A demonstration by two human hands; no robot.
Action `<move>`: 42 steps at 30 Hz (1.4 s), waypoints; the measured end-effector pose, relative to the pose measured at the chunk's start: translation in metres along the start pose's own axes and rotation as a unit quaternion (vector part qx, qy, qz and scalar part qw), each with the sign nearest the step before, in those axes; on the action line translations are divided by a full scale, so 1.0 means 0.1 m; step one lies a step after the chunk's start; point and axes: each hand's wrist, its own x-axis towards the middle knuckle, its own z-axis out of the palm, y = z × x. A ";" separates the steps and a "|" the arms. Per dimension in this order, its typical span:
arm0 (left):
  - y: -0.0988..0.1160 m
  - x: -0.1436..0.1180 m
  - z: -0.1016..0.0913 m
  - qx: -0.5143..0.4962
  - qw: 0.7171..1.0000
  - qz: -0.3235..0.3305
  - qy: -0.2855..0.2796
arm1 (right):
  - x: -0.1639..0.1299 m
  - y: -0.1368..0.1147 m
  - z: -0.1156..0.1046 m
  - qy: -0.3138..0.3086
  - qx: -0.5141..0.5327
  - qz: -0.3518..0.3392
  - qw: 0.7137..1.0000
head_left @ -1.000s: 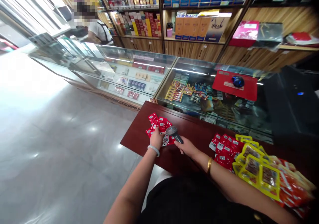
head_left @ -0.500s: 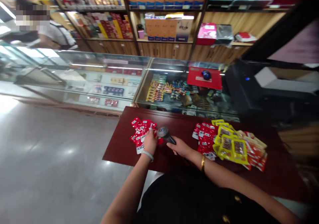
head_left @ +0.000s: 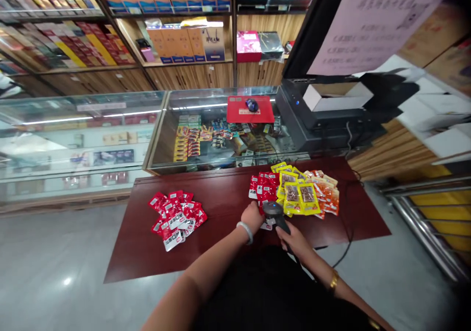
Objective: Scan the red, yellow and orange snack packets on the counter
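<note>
- The right hand (head_left: pixel 296 240) grips a scanner (head_left: pixel 274 212) at the near tabletop (head_left: pixel 221 198) edge.
- The left hand (head_left: pixel 252 216), fingers curled, touches a red packet (head_left: pixel 264 223) beside the scanner.
- A red pile (head_left: pixel 176 218) lies left, well apart.

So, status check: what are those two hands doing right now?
Right hand grips scanner. Left hand on a red packet at the mixed pile. Nothing blocking.
</note>
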 end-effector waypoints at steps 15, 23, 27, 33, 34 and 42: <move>0.24 0.14 0.10 0.077 0.996 -0.033 0.034 | -0.03 0.17 -0.38 -0.009 0.026 0.012 1.000; -0.09 0.01 0.06 -0.046 0.993 -0.034 0.108 | 0.06 0.08 -0.24 -0.049 0.011 -0.004 0.999; -0.34 -0.02 0.02 -0.200 0.974 -0.049 0.093 | 0.10 0.00 -0.13 -0.064 0.002 -0.015 0.998; -0.72 -0.17 -0.17 -0.308 0.938 -0.098 0.128 | 0.17 -0.29 0.20 -0.122 -0.034 -0.038 0.991; -0.78 -0.21 -0.22 -0.311 0.935 -0.103 0.137 | 0.18 -0.34 0.28 -0.133 -0.039 -0.041 0.989; -1.29 -0.56 -0.51 -0.276 0.927 -0.153 0.203 | 0.31 -0.53 0.97 -0.212 -0.107 -0.058 0.970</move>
